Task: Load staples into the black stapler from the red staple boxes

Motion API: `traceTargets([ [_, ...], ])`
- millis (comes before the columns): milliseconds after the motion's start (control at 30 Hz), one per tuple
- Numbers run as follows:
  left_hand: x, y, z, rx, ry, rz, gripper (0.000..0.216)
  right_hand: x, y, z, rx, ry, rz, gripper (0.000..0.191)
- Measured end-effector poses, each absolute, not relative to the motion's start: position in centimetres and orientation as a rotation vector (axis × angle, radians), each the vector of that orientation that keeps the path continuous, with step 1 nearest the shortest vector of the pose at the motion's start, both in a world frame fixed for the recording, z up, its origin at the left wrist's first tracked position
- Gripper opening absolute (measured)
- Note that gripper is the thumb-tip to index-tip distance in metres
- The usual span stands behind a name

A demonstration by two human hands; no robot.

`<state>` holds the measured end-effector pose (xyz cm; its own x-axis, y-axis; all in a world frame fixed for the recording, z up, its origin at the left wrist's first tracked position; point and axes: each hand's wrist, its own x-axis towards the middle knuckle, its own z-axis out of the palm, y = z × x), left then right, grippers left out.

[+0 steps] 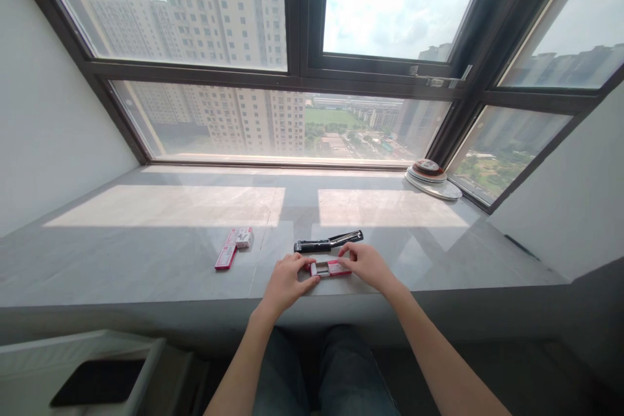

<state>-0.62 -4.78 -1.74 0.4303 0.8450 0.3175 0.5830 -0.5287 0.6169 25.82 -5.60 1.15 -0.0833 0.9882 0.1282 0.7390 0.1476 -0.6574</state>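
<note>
On the grey sill a small red-and-white staple box point(340, 268) lies between my hands, its inner tray point(322, 268) partly slid out to the left. My left hand point(288, 281) pinches the tray's left end with thumb and fingers. At the other end, my right hand point(369, 266) has its fingertips closed on the box's sleeve. Just behind the box lies a black stapler point(313, 246) with its top arm swung open toward the right. Part of each box end is hidden by my fingers.
To the left lie a flat red-and-white box point(226, 250) and a small white box point(244, 238), touching. A stack of plates point(431, 180) stands in the far right corner by the window. The sill's front edge runs close to my wrists. A dark flat object point(97, 382) sits lower left.
</note>
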Motion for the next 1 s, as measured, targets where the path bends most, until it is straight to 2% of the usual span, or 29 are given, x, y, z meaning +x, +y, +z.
traceTargets([
  [167, -0.6, -4.9, -1.7, 2.285, 1.217, 0.841, 0.033, 21.7, -3.6, 3.4, -1.486, -2.309, 0.570, 0.010],
  [267, -0.7, -4.8, -1.6, 2.281, 1.218, 0.836, 0.033, 20.7, -2.4, 3.7, -1.422, -2.388, 0.606, 0.010],
  [433, -0.7, -4.7, -1.8, 2.263, 1.221, 0.854, 0.032, 21.5, -2.5, 3.1, -1.351, -2.380, 0.618, 0.013],
  [600, -0.7, -4.7, -1.9, 2.245, 1.215, 0.848, 0.032, 24.6, -4.0, 0.8, -1.317, -2.131, 0.639, 0.012],
  [733, -0.8, -4.6, -1.8, 2.235, 1.210, 0.848, 0.033, 27.6, -5.4, -0.8, -1.411, -1.953, 0.622, 0.024],
  [867, -0.5, -4.6, -1.8, 2.187, 1.217, 0.839, 0.044, 28.8, -6.5, -1.2, -1.461, -1.973, 0.728, 0.049],
  [1000, 0.8, -5.4, -1.8, 2.171, 1.250, 0.830, 0.045, 27.6, -7.0, -1.0, -1.414, -2.051, 0.741, 0.039],
])
